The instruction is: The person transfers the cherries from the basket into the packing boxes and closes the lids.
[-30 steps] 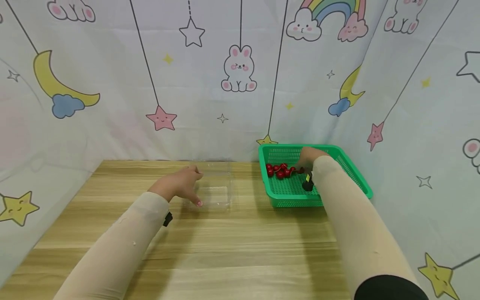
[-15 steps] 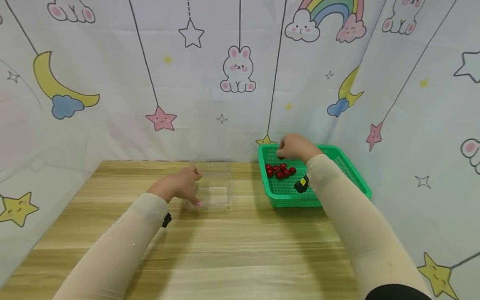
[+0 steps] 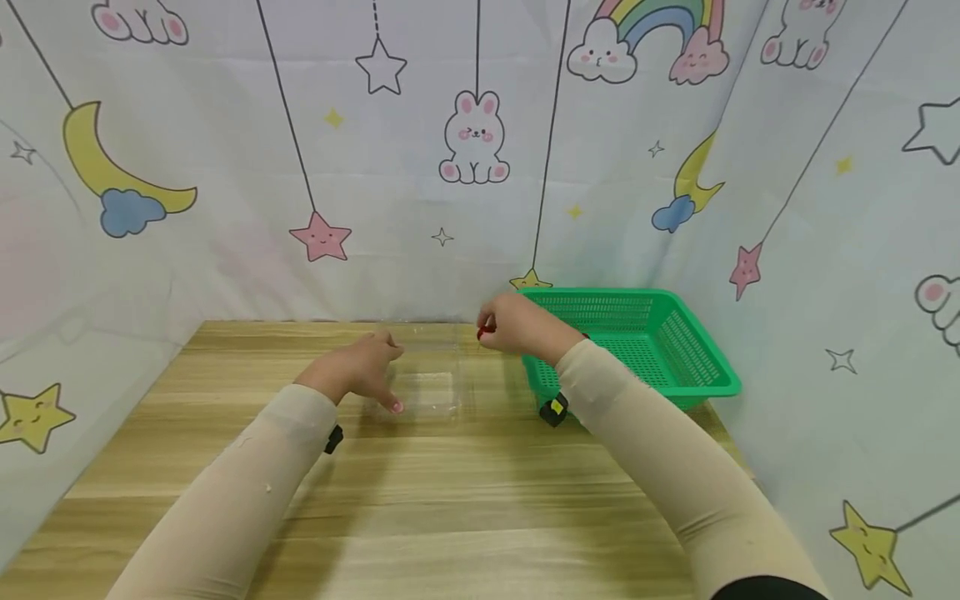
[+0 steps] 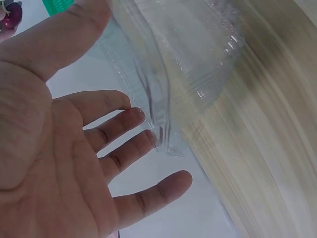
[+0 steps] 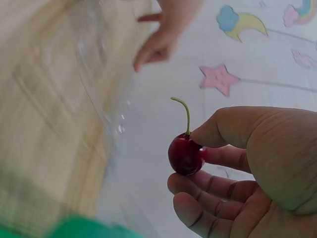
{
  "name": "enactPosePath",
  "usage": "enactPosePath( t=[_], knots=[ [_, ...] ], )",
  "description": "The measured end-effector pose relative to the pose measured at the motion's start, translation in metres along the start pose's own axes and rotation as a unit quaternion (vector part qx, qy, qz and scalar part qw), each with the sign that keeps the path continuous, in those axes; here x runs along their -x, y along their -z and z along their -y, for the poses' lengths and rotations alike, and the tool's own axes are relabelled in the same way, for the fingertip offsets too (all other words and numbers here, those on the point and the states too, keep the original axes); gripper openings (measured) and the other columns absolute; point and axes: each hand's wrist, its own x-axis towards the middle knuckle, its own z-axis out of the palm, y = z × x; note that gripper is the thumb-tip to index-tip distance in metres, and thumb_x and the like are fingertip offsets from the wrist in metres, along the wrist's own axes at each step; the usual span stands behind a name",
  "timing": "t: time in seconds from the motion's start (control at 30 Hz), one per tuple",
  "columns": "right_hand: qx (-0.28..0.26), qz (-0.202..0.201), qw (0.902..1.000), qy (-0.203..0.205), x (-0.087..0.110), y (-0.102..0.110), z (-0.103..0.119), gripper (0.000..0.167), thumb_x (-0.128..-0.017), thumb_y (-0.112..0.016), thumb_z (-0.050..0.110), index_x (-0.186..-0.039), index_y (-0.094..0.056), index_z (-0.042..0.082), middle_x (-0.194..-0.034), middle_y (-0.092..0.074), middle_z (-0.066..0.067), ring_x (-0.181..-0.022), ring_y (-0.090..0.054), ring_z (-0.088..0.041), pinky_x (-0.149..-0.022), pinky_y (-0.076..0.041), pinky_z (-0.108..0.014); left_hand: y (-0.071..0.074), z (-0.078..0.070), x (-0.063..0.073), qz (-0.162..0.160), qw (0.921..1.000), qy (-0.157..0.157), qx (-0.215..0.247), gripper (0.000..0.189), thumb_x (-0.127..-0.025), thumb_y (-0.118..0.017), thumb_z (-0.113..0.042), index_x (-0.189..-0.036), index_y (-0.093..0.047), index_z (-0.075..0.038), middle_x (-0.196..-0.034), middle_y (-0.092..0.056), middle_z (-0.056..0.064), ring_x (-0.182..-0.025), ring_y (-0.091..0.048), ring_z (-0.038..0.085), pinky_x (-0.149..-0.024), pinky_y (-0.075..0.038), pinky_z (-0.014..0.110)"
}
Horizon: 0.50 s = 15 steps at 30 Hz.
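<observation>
My right hand pinches a dark red cherry between thumb and fingertips, its green stem pointing up in the right wrist view. In the head view this hand is between the green basket and a clear plastic box. My left hand spans the box's left side, thumb toward the front. In the left wrist view its lightly bent fingers touch the clear plastic edge, while the little finger stays apart. The right forearm hides most of the basket's left part.
A wooden table carries the box and the basket. White curtain with printed stars and rabbits rises behind the table and along both sides. A bit of red fruit shows in the basket beside the right wrist.
The right hand has risen out of the basket and moved left with a cherry, toward the clear box. The left hand has stayed in place at the box.
</observation>
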Motion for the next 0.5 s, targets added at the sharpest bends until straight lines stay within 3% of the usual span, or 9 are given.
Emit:
enactPosePath(
  t=[0.13,0.33,0.5],
  knots=[
    [0.023,0.007,0.9988,0.043,-0.011,-0.027,0.015,0.03,-0.113,-0.069,0.02,-0.139,-0.076,0.006,-0.132,-0.08,-0.013,-0.114,-0.078,-0.026,-0.098,-0.066,-0.042,-0.001,-0.001,0.0,0.004,0.9999,0.009,0.007,0.114,-0.086,-0.102,-0.042,-0.173,-0.042,0.003,-0.175,-0.04,0.028,-0.165,-0.036,0.052,-0.13,-0.044,0.067],
    [0.036,-0.024,0.996,0.079,-0.029,-0.064,0.03,0.013,-0.109,-0.077,0.022,-0.114,-0.077,0.01,-0.108,-0.081,-0.005,-0.09,-0.07,-0.017,-0.086,-0.063,-0.033,0.0,-0.002,0.0,0.004,0.9998,0.019,0.008,0.115,-0.086,-0.102,-0.044,-0.173,-0.043,0.002,-0.175,-0.039,0.028,-0.165,-0.038,0.051,-0.13,-0.045,0.067],
    [0.031,-0.032,0.9953,0.085,-0.041,-0.087,0.035,0.011,-0.108,-0.079,0.025,-0.109,-0.078,0.014,-0.105,-0.079,0.0,-0.087,-0.067,-0.012,-0.082,-0.061,-0.028,0.002,-0.003,-0.001,0.005,0.9998,0.018,0.008,0.116,-0.085,-0.103,-0.045,-0.173,-0.043,0.002,-0.175,-0.04,0.028,-0.163,-0.039,0.051,-0.128,-0.046,0.067]
  ],
)
